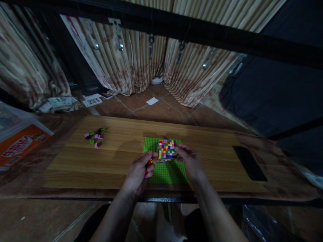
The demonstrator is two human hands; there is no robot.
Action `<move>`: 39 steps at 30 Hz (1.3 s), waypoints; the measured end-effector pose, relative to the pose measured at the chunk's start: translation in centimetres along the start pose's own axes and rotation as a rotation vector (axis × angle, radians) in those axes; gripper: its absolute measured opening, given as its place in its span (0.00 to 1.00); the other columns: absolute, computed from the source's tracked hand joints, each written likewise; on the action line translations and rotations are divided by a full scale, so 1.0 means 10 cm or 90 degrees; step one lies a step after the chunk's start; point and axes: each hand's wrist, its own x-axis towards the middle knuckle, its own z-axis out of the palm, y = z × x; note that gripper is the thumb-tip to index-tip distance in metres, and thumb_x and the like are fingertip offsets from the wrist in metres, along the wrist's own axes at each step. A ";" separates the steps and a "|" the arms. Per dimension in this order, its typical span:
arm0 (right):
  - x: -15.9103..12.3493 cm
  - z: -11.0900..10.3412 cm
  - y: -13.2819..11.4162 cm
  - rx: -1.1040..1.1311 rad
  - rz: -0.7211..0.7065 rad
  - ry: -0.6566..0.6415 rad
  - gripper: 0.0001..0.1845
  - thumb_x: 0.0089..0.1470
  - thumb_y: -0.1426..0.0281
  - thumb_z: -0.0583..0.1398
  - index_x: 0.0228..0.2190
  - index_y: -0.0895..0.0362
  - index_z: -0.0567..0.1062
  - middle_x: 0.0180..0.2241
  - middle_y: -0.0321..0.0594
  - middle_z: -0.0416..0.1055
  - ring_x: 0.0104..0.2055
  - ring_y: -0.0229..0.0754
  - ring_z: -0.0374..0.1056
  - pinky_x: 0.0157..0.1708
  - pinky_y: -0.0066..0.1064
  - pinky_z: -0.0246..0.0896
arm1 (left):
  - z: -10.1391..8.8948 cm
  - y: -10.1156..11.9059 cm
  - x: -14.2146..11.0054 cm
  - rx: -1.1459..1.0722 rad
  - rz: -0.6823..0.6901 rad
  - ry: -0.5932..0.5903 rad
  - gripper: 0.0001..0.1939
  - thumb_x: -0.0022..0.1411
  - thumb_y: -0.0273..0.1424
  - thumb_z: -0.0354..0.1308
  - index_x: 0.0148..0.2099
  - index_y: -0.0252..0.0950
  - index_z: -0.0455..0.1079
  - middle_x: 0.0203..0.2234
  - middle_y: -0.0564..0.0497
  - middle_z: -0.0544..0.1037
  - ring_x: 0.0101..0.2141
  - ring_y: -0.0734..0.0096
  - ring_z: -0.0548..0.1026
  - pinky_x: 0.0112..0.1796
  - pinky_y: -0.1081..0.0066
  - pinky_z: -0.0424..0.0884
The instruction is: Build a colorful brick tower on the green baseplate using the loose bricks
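I look over a wood-grained tabletop (217, 158) near striped, pleated curtains (141, 60) and a tiled floor (161, 111). On a studded green baseplate (161, 176) sits a boxy, multicoloured brick block (167, 149). The left hand (138, 169) curls round a few red and yellow plastic bricks (148, 163); the right hand (191, 161), fingers bent, touches the block's edge, though I cannot tell whether it pinches anything.

The toy-brick block (167, 149) and small bricks (150, 162) look like smooth, faintly shiny plastic; the baseplate (168, 176) is plastic too, roughened by studs. Satin wood grain covers the board (101, 168), above the counter's (282, 164) matt cloth. Curtains (143, 64) hang in matt, creased fabric; floor tiles (174, 112) look smooth. The sheet (152, 101) is paper, the tub (25, 144) translucent plastic, the bag (262, 222) glossy, crinkled film.
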 end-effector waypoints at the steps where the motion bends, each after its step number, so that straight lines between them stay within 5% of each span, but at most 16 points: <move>1: 0.01 0.00 0.01 0.007 0.001 0.000 0.15 0.35 0.60 0.69 0.27 0.56 0.79 0.25 0.36 0.76 0.23 0.35 0.65 0.22 0.26 0.57 | 0.00 0.00 0.00 0.000 0.000 0.002 0.14 0.49 0.35 0.66 0.34 0.29 0.72 0.23 0.54 0.65 0.16 0.89 0.54 0.14 0.83 0.43; 16: -0.02 0.10 0.08 0.037 -0.108 0.020 0.12 0.39 0.64 0.68 0.27 0.56 0.77 0.24 0.32 0.72 0.25 0.34 0.64 0.28 0.28 0.60 | 0.04 -0.02 0.02 0.011 0.004 0.008 0.13 0.49 0.34 0.65 0.34 0.29 0.71 0.22 0.55 0.65 0.16 0.89 0.54 0.15 0.83 0.43; 21: -0.04 0.04 0.04 0.114 -0.046 -0.019 0.14 0.37 0.61 0.69 0.25 0.56 0.76 0.22 0.32 0.70 0.23 0.33 0.62 0.25 0.26 0.57 | 0.03 -0.04 0.04 0.003 -0.002 0.005 0.13 0.49 0.33 0.65 0.34 0.29 0.71 0.22 0.55 0.65 0.16 0.89 0.53 0.14 0.83 0.43; 28: 0.00 -0.01 0.00 0.150 -0.005 0.025 0.16 0.36 0.57 0.68 0.22 0.57 0.74 0.20 0.33 0.69 0.20 0.31 0.59 0.21 0.25 0.54 | -0.01 -0.01 0.06 -0.006 -0.012 0.001 0.14 0.48 0.33 0.66 0.35 0.28 0.71 0.22 0.55 0.65 0.16 0.89 0.53 0.14 0.84 0.43; 35: -0.16 -0.01 -0.08 -0.037 -0.261 0.095 0.09 0.50 0.63 0.63 0.28 0.55 0.76 0.26 0.33 0.72 0.29 0.35 0.66 0.31 0.29 0.61 | 0.05 0.02 -0.01 -0.070 -0.021 -0.033 0.14 0.52 0.35 0.63 0.37 0.29 0.71 0.22 0.54 0.66 0.15 0.89 0.52 0.14 0.84 0.41; 39: -0.39 0.08 -0.18 -0.187 -0.417 -0.035 0.06 0.55 0.69 0.60 0.35 0.52 0.77 0.34 0.36 0.74 0.38 0.38 0.69 0.39 0.31 0.64 | 0.08 0.01 -0.02 -0.094 -0.052 -0.078 0.15 0.57 0.38 0.58 0.37 0.29 0.71 0.21 0.52 0.68 0.14 0.88 0.52 0.13 0.84 0.40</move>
